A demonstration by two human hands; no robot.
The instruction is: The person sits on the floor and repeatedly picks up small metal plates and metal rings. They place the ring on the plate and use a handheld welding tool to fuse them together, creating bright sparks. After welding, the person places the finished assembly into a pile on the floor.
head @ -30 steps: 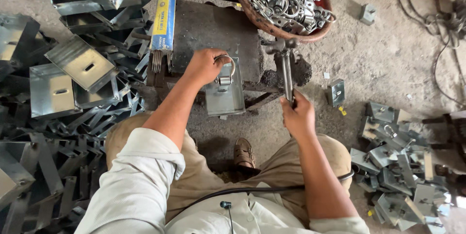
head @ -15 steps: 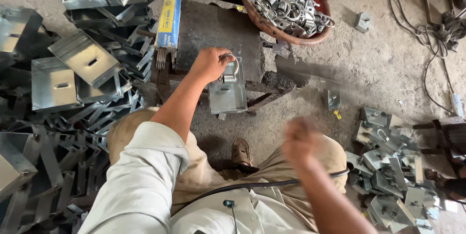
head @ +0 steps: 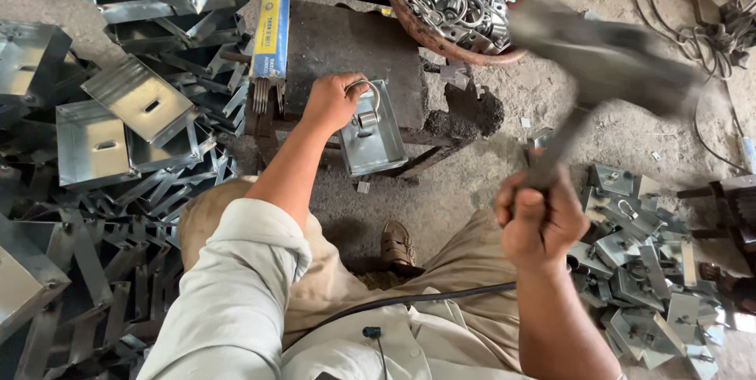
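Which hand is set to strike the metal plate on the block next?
Right, likely. The right hand grips the hammer, raised and blurred. The left hand is occupied, pinning the metal plate with its ring to the block.

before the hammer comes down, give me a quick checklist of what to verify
1. Right hand grip on the hammer: fist closed round the handle, ok.
2. Metal plate seated on the dark block: lies flat, though its near end overhangs the edge, cannot tell if stable.
3. Left hand clear of the strike spot: fingers rest on the plate's ring, not ok.
4. Hammer head's aim: blurred, cannot tell.
5. Basket of rings clear of the swing: close beside the hammer head, cannot tell.
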